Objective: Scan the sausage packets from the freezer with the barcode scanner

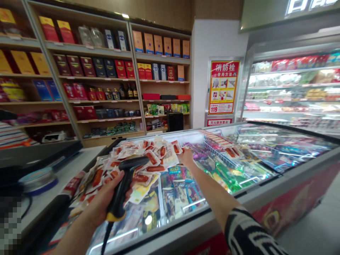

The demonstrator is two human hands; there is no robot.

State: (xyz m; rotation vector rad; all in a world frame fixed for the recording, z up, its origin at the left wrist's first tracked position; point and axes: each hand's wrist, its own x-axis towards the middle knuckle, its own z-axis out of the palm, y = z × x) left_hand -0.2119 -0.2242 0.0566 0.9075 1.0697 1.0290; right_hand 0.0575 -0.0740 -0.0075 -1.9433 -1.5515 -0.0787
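Note:
A black and yellow barcode scanner (122, 191) is gripped upright in my left hand (113, 193), its cable hanging down from the handle. Its head covers part of a pile of vacuum-packed sausages (151, 158) spread over the freezer's glass top. My right hand (186, 157) reaches to the far right side of this pile, fingers closed on the edge of a sausage pack (175, 148). Beneath the scanner lies a yellowish flat packet (140, 189) on the glass.
The chest freezer (265, 189) holds many wrapped ice creams under its glass. More sausage packs (233, 151) lie farther right on it. At left stands a counter with a roll of tape (38, 179). Shelves of boxed goods (103, 67) line the back; a refrigerated display (294, 85) stands at right.

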